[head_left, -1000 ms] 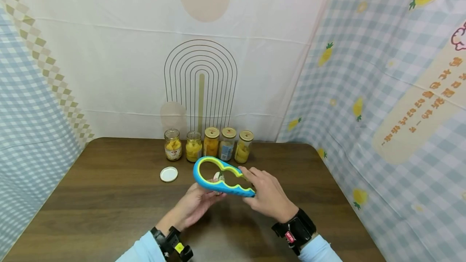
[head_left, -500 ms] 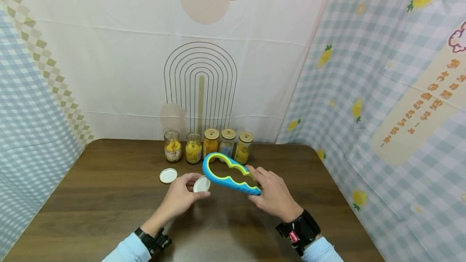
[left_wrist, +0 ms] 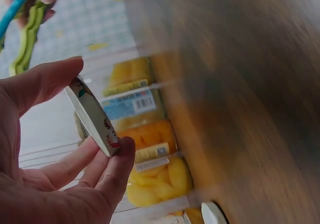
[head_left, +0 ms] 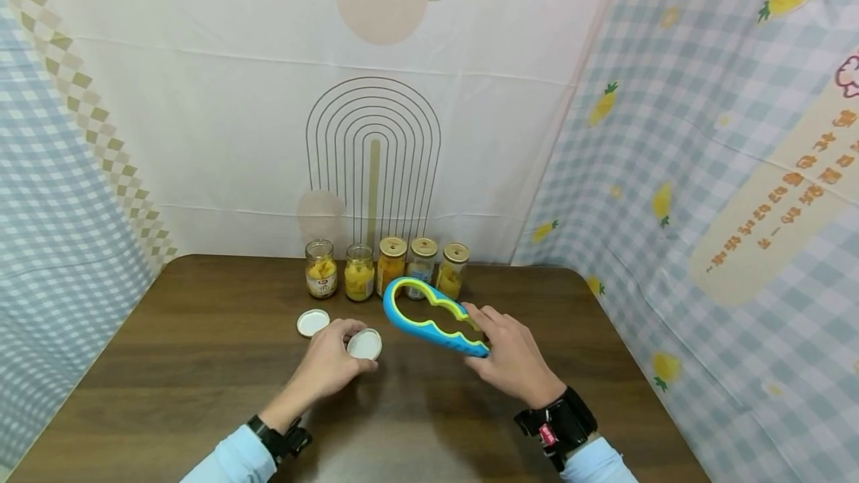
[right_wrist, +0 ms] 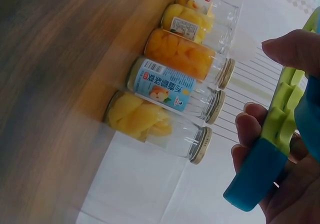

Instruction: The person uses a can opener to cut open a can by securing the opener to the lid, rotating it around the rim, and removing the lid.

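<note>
My left hand (head_left: 327, 364) pinches a round jar lid (head_left: 365, 345) by its edge, white inner face up. In the left wrist view the lid (left_wrist: 92, 116) is edge-on between thumb and fingers, with a printed pattern on its rim. My right hand (head_left: 511, 355) grips the handle end of a blue and yellow-green jar opener (head_left: 429, 328), its looped end pointing left. The right wrist view shows fingers and thumb round the opener (right_wrist: 280, 114). A second white lid (head_left: 312, 323) lies on the table just beyond the left hand.
Along the table's back edge stand two lidless jars (head_left: 321, 270) (head_left: 359, 274) of yellow fruit. Right of them are three jars with gold lids: one orange (head_left: 391, 265), one blue-labelled (head_left: 421, 263) and one yellow (head_left: 452, 273). Cloth hangs behind the brown wooden table (head_left: 201, 364).
The left hand has drawn away from the opener to the left, bringing the lid out from it. The right hand and opener have shifted slightly right.
</note>
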`<state>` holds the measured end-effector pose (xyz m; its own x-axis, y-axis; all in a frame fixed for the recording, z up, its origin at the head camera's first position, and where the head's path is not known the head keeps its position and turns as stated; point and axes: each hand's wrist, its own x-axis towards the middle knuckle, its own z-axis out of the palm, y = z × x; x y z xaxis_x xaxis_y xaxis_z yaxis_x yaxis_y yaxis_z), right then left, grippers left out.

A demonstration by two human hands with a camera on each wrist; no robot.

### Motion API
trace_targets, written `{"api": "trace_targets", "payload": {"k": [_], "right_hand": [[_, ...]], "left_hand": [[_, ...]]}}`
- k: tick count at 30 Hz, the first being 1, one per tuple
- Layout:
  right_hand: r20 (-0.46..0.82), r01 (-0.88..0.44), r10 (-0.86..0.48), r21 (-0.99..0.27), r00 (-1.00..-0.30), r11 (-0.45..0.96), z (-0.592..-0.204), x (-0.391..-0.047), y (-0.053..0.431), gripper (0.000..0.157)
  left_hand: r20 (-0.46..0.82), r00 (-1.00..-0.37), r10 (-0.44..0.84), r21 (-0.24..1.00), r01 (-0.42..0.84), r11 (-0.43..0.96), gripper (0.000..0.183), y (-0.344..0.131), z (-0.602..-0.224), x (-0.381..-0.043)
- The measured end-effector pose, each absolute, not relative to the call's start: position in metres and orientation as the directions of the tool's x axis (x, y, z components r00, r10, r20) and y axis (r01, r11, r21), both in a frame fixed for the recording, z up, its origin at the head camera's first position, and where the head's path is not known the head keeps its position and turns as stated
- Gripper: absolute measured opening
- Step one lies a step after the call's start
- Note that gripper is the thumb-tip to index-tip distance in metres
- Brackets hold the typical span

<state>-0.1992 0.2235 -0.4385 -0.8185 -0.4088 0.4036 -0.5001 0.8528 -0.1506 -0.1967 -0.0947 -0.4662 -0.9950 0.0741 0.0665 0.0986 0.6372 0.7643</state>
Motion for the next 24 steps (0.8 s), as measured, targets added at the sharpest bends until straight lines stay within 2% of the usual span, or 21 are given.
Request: {"api": "trace_targets", "payload": {"k": [7, 15, 22, 24], "right_hand": [[0.402, -0.495, -0.399, -0.168, -0.824, 0.853, -0.438, -0.198, 0.225, 0.085], [0.407, -0.497, -0.403, -0.156, -0.82, 0.854, -0.438, -0.198, 0.227, 0.084], [0.416, -0.5, -0.403, -0.155, -0.815, 0.852, -0.435, -0.199, 0.226, 0.083], [0.416, -0.5, -0.402, -0.159, -0.816, 0.851, -0.435, -0.199, 0.226, 0.082]], "left_hand": [[0.081, -0.993, 0.09, 0.648, 0.121, 0.752, 0.055, -0.1, -0.479, -0.208], [0.059, -0.982, 0.182, 0.519, 0.185, 0.835, 0.065, -0.104, -0.491, -0.229], [0.063, -0.972, 0.224, 0.421, 0.23, 0.877, 0.06, -0.11, -0.546, -0.275], [0.058, -0.971, 0.234, 0.416, 0.236, 0.878, 0.058, -0.11, -0.55, -0.281]]}}
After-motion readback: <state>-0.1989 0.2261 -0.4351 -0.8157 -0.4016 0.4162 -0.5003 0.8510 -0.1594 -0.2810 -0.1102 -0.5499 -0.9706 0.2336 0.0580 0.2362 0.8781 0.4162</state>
